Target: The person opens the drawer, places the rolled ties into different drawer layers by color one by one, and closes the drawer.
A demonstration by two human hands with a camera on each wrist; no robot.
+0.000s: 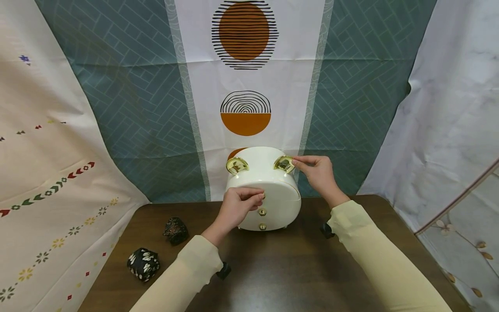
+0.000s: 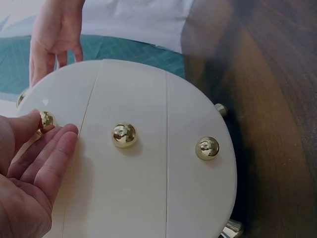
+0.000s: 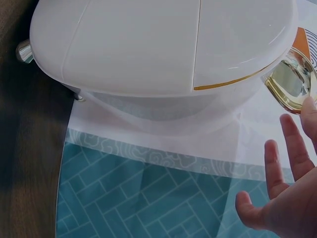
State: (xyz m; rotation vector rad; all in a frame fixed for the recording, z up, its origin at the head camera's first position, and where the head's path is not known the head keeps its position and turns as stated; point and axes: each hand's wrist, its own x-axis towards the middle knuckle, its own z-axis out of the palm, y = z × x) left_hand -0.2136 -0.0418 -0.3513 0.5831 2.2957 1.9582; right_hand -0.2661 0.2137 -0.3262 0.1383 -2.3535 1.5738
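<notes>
A glossy white rounded box [image 1: 282, 208] stands on the table, its front split by seams into three sections. Each section has a round gold knob, and two gold ear-shaped pieces rise from the top. My left hand [image 1: 238, 206] pinches the uppermost gold knob [image 2: 47, 119] between thumb and fingers. Below it are the middle knob [image 2: 124, 135] and the bottom knob [image 2: 207, 148]. With thumb and forefinger, my right hand [image 1: 319, 173] holds the outer edge of the right gold ear [image 1: 283, 164], other fingers spread. The left gold ear [image 1: 237, 165] is untouched. A gold strip shows along the upper seam.
Two dark patterned cloth-like lumps, one floral black [image 1: 143, 264] and one darker [image 1: 176, 231], lie on the left of the brown wooden table [image 1: 280, 277]. Behind the box hangs a teal and white curtain [image 1: 128, 86]. Pale cloths hang at both sides.
</notes>
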